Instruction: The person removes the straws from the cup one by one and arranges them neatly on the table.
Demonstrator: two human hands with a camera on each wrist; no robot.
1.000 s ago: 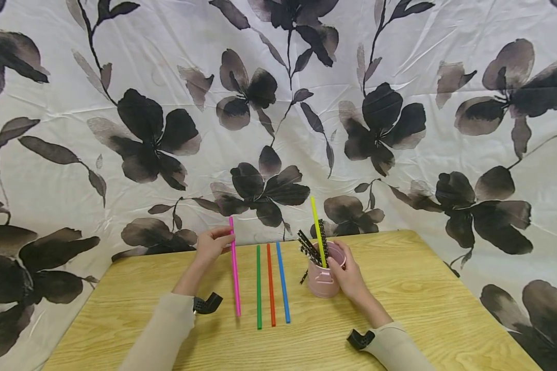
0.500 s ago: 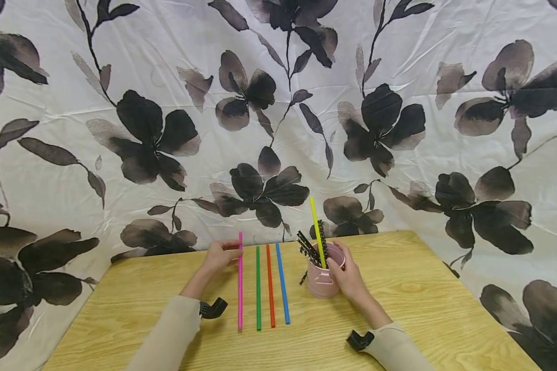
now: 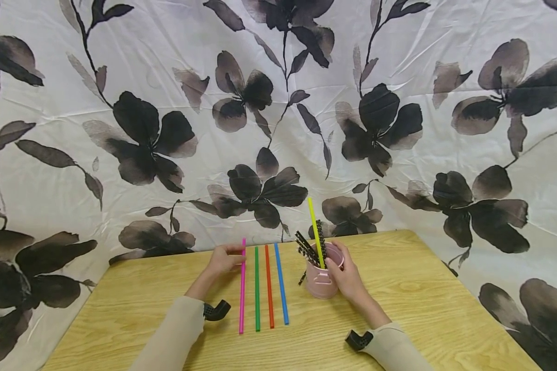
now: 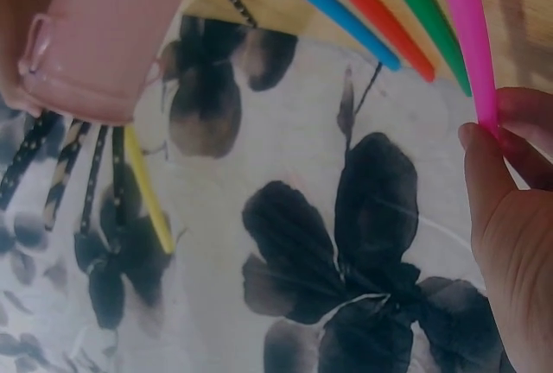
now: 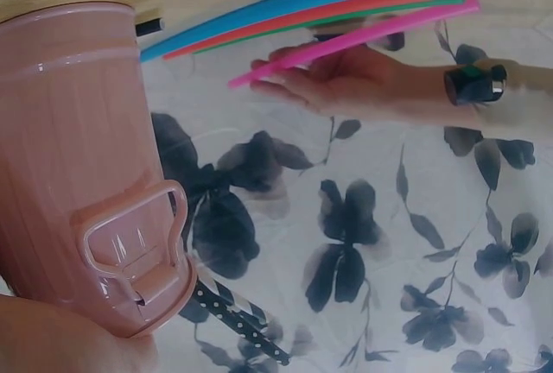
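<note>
My left hand (image 3: 223, 263) pinches a pink straw (image 3: 242, 304) near its far end, thumb against fingers in the left wrist view. The straw lies lengthwise just left of a green straw (image 3: 257, 291), a red straw (image 3: 269, 291) and a blue straw (image 3: 281, 286), which rest side by side on the table. My right hand (image 3: 351, 278) grips a small pink metal bucket (image 3: 322, 286) by its right side, thumb at the rim. Standing in the bucket are a yellow straw (image 3: 314, 232) and several black patterned straws (image 3: 308, 246), leaning left.
A dark patterned straw (image 3: 302, 278) shows low beside the bucket's left side. The wooden table (image 3: 422, 293) reaches back to a hanging cloth (image 3: 204, 165) with dark flowers. Each wrist wears a black camera mount, such as the left mount (image 3: 217, 310).
My left hand has brought the pink straw rightward and down toward the near side, next to the green one, straightening its slant. The right hand and bucket have stayed in place.
</note>
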